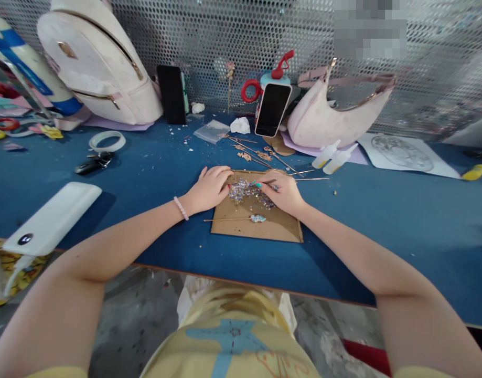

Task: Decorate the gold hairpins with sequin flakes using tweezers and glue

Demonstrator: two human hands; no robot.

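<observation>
A brown cardboard sheet [241,227] lies on the blue table, with a heap of small glittering stones [241,190] on its upper half. My left hand [211,188] rests at the sheet's left edge, fingers spread flat, beside the heap. Over the right part of the heap, my right hand [282,193] pinches a thin dark tool [269,182] like tweezers; its tip is too small to make out. Nearer to me on the cardboard, a thin stick with a stone-covered end [258,218] lies sideways, touched by neither hand.
Behind the cardboard lie metal sticks with ornaments [244,156], a plastic bag [212,131] and two glue bottles [339,159]. Phones [272,109], a backpack [103,63] and a handbag [335,118] stand by the mesh wall. At left are a tape roll [107,141] and power bank [54,219].
</observation>
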